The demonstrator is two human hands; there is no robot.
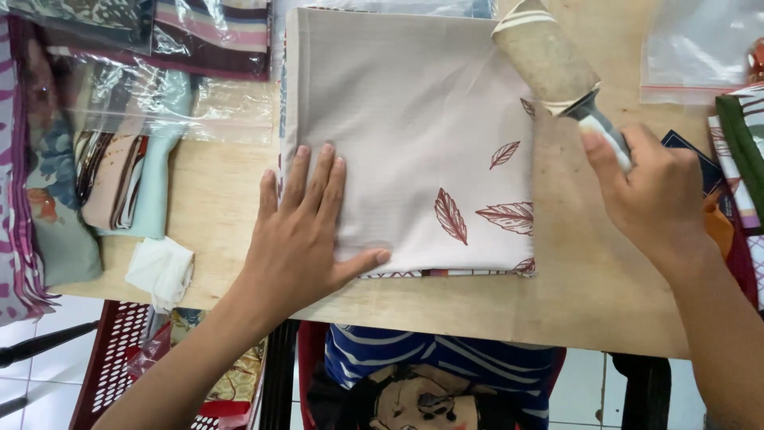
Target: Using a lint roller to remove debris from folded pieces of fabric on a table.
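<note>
While the left hand (306, 231) lies flat on one folded cloth (414, 135), the right hand's (649, 191) grip encloses one lint roller (549, 60)

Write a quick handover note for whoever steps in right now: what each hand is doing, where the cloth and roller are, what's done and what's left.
Left hand: flat, fingers spread, pressing the folded beige cloth onto the wooden table.
Right hand: gripping the lint roller by its handle; the roll sits over the cloth's top right corner.
Done: cloth is folded and laid flat, leaf print at its right side.
Left: cannot tell how much of the cloth has been rolled.
Nearby: bagged fabrics at left.
</note>
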